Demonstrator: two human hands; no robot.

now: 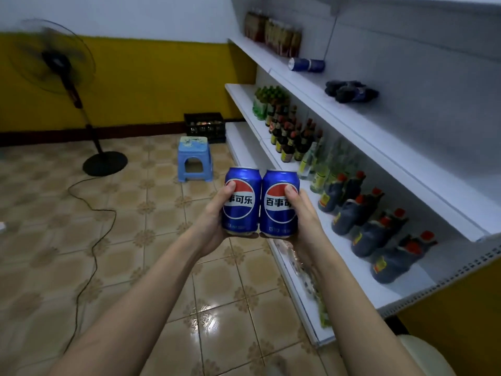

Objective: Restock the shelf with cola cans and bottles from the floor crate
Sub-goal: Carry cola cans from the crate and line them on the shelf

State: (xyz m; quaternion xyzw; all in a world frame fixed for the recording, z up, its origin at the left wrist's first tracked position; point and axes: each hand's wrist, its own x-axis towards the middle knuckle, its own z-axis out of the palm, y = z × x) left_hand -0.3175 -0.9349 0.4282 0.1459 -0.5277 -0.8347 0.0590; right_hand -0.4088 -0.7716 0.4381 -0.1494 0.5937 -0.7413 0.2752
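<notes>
My left hand (214, 213) grips an upright blue cola can (245, 210), and my right hand (303, 213) grips a second blue cola can (276, 204). The two cans touch side by side in front of me, over the floor beside the white shelf unit (379, 147). On the upper shelf one blue can (306, 64) lies on its side, and dark cola bottles (351, 90) lie further right. A black floor crate (205, 128) with cans inside stands by the far wall, left of the shelf's end.
A blue plastic stool (194, 158) stands before the crate. A standing fan (67, 85) with a cable (92, 240) trailing across the tiled floor is at left. The middle shelf holds green and dark bottles (287, 134) and blue jugs (368, 226).
</notes>
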